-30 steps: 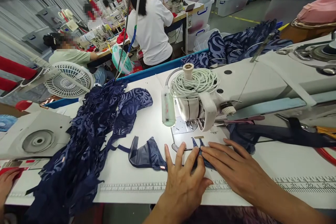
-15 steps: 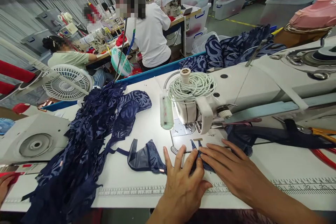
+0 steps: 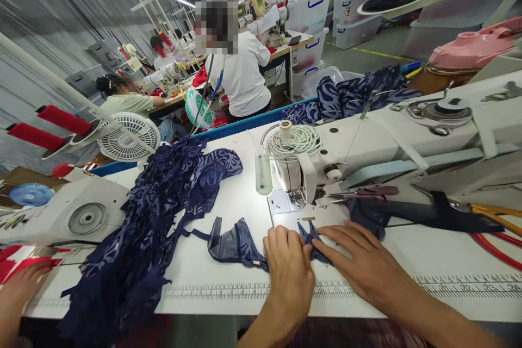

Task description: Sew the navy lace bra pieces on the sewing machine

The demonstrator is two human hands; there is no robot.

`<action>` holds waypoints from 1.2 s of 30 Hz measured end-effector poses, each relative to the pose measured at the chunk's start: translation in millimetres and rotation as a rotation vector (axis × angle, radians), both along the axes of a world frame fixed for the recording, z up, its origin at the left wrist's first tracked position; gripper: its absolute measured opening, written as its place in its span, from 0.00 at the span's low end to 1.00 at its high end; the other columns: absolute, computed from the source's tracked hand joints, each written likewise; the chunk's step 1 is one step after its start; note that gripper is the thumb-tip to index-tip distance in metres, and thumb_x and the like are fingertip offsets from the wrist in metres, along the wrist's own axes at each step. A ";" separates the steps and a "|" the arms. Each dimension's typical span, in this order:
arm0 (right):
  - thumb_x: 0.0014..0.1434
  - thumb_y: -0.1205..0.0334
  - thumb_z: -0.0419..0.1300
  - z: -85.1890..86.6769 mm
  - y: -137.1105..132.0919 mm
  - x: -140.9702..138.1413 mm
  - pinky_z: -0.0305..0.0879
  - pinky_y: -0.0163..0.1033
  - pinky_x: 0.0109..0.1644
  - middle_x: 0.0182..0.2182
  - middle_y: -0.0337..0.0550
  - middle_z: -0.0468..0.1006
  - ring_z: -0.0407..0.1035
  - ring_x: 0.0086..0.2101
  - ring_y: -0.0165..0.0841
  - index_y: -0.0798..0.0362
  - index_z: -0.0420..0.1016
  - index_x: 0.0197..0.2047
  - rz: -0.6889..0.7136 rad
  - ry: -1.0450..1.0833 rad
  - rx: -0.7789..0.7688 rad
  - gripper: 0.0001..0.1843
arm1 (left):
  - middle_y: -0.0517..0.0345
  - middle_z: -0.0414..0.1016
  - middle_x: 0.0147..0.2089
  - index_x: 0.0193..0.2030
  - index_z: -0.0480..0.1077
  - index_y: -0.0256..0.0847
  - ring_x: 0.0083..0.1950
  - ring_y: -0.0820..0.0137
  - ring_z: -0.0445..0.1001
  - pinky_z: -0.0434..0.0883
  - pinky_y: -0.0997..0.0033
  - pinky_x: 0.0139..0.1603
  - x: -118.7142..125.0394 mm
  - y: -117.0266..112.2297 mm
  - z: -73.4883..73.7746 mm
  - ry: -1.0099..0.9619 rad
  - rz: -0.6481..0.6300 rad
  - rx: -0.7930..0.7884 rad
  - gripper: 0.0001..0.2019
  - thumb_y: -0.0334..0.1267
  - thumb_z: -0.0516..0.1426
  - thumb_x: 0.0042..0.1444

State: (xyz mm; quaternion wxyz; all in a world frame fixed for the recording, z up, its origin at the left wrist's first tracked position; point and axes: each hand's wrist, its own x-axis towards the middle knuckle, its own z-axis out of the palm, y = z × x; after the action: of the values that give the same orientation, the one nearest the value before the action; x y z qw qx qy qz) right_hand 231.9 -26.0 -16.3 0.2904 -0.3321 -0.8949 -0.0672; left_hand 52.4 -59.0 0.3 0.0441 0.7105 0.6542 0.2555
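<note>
A navy bra (image 3: 243, 242) with patterned lace and a sheer panel lies on the white sewing table, just in front of the sewing machine's needle area (image 3: 299, 196). My left hand (image 3: 289, 266) has its fingers curled down on the middle of the bra, gripping the fabric. To its right, my right hand (image 3: 362, 255) lies with fingers stretched out, the fingertips touching the right-hand part of the bra. Between the hands, two narrow pointed ends of navy fabric (image 3: 309, 230) stick up toward the machine. What lies under my left palm is hidden.
A long heap of navy lace pieces (image 3: 163, 201) hangs over the table's front edge. Pink-handled snips (image 3: 373, 192) and orange-handled scissors (image 3: 489, 212) lie right of the needle. A printed ruler (image 3: 216, 290) runs along the front. At far left, another person's hand (image 3: 24, 283) touches red fabric.
My left hand has gone from spread fingers to a curled grip on the bra. My right hand stays nearly in place. The camera view has tilted up slightly.
</note>
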 end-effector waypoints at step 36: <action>0.52 0.48 0.66 61.0 -3.9 -14.6 0.67 0.49 0.55 0.35 0.42 0.82 0.75 0.40 0.42 0.45 0.81 0.50 -0.075 0.696 -1.113 0.23 | 0.54 0.68 0.40 0.33 0.72 0.38 0.46 0.64 0.66 0.62 0.68 0.46 -24.8 5.4 38.9 -1.064 -0.409 -0.603 0.20 0.57 0.62 0.56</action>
State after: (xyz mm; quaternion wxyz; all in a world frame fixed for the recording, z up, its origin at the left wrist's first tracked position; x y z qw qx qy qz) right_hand 217.3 -29.9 44.7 0.3451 -0.4659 -0.6377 0.5072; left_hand 27.6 -53.7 39.3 0.6083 0.5534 0.4372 0.3642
